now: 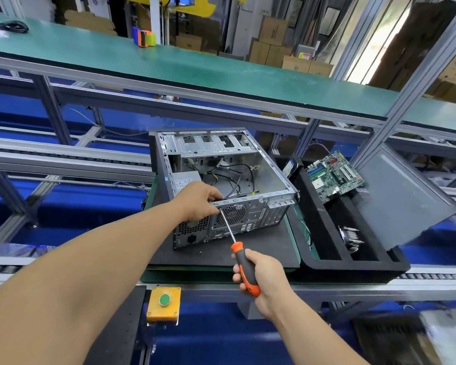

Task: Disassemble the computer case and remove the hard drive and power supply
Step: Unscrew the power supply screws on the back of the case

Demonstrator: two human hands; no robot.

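- Two grips work: right grip [258, 272] is wrapped round the screwdriver [244, 268], tip on the case [229, 191] rear.
- Left grip [199, 200] clasps the case's top rear edge.
- Case lies open on the desk mat [248, 251]; power supply [186, 181] sits inside.

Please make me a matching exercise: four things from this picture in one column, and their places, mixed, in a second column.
1. orange-and-black screwdriver
2. green circuit motherboard
3. grey boxy power supply
4. small dark loose screw

A. on the black foam mat
B. inside the open metal computer case
C. in the right hand
D. in the black foam tray

Pairs: 1-C, 2-D, 3-B, 4-A
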